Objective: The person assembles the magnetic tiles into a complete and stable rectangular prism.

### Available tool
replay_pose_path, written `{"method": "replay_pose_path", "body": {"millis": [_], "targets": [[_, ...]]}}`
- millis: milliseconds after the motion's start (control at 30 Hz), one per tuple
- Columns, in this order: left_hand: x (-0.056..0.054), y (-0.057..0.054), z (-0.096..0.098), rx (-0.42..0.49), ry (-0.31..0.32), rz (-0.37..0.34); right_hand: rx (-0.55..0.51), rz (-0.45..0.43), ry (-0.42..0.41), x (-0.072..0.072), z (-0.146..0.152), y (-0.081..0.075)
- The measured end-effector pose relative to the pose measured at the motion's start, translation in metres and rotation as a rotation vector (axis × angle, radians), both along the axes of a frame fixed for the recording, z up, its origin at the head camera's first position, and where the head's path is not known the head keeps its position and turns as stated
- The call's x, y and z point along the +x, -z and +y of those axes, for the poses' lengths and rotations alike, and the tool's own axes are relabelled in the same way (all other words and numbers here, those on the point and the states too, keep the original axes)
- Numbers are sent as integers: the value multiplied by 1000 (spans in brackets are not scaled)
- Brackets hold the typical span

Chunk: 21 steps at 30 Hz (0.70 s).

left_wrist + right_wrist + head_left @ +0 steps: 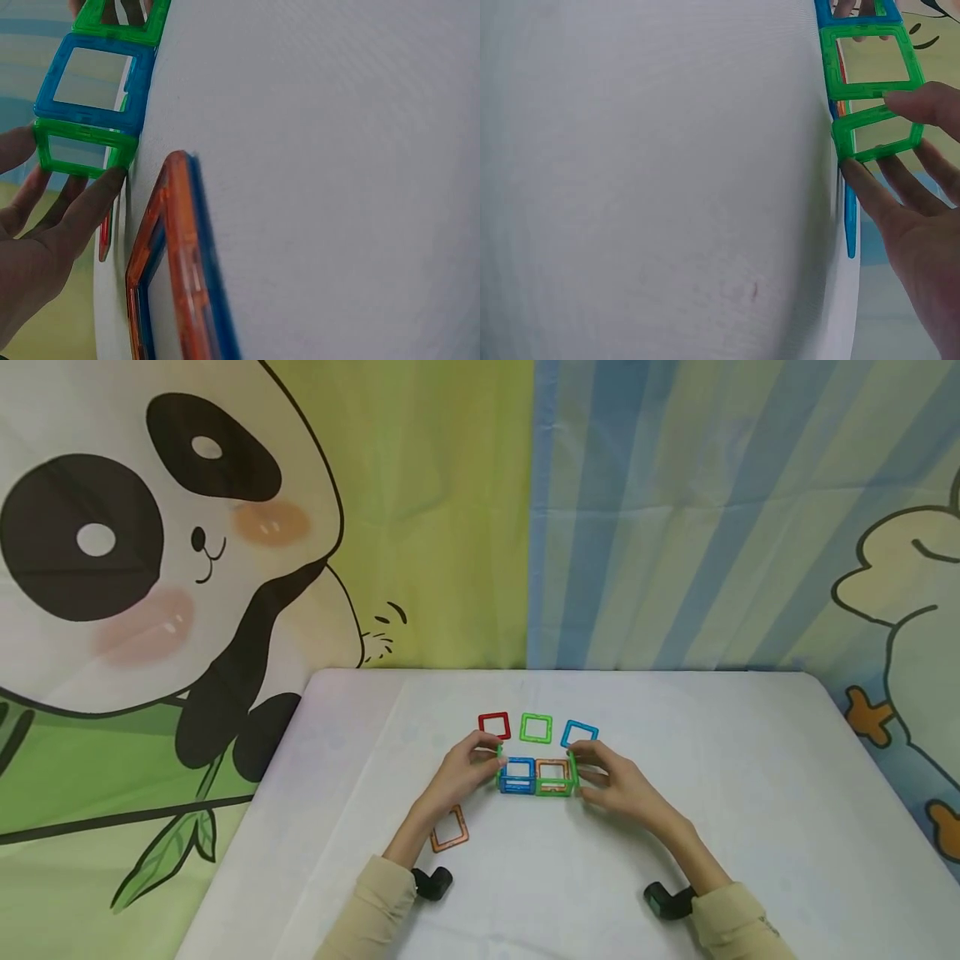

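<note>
In the head view, a small row of square magnetic tiles stands on the table between my hands. Its front shows a blue tile (pixel 517 791) beside a green tile (pixel 553 792), with an orange tile (pixel 552 762) behind the green one. My left hand (pixel 456 774) pinches the green end tile (pixel 86 133) on the left between thumb and fingers. At the opposite end, my right hand (pixel 624 783) holds another green end tile (pixel 843 142), thumb on its upper edge and fingertips along its lower edge. The end tiles are partly covered by fingers in the head view.
Behind the row lie a loose red tile (pixel 494 715), a green tile (pixel 536 717) and a blue tile (pixel 582 725). Another orange tile (pixel 452 844) lies near my left forearm. The white table (pixel 750 760) meets a printed curtain (pixel 442 510) at the back.
</note>
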<state>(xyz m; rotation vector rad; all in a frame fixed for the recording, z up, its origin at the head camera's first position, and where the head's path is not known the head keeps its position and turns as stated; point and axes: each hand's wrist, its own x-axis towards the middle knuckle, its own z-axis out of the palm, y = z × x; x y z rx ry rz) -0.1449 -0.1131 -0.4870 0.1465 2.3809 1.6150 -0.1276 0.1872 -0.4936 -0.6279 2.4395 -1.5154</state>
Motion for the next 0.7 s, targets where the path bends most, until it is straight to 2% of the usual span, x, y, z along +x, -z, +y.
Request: {"method": "replay_pose_path", "body": {"millis": [400, 700], "targets": [[0, 0, -1, 7, 7, -1, -78, -25, 1, -2, -1, 3], [3, 1, -2, 11, 1, -5, -75, -41, -7, -4, -1, 5]]}}
